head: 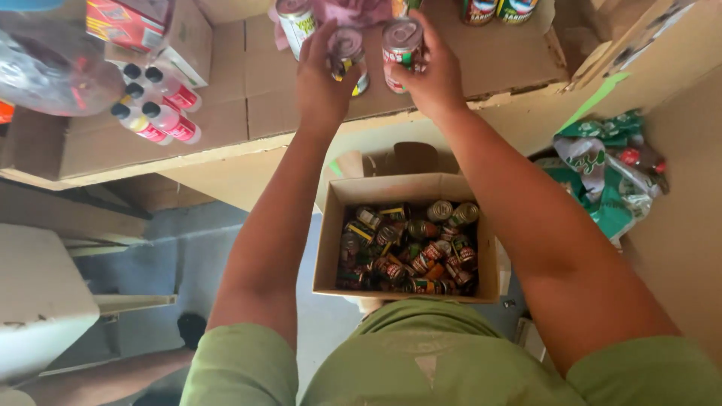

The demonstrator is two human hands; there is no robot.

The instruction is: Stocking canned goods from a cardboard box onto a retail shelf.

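Both my arms reach up over a cardboard shelf (226,113). My left hand (322,79) grips a small tin can (347,46) with a silver lid. My right hand (435,75) holds another tin can (402,41) with a red label, right beside the first. A third can (295,22) with a white label stands just left of my left hand. Below, between my arms, an open cardboard box (406,192) on the floor holds several small cans, most lying on their sides.
Several small bottles (162,105) with black caps lie on the shelf at left, under a clear plastic bag (45,64) and a red carton (124,22). Two more cans (496,9) stand at the back. Green-and-white packets (602,173) are piled at right. A white surface (37,293) sits lower left.
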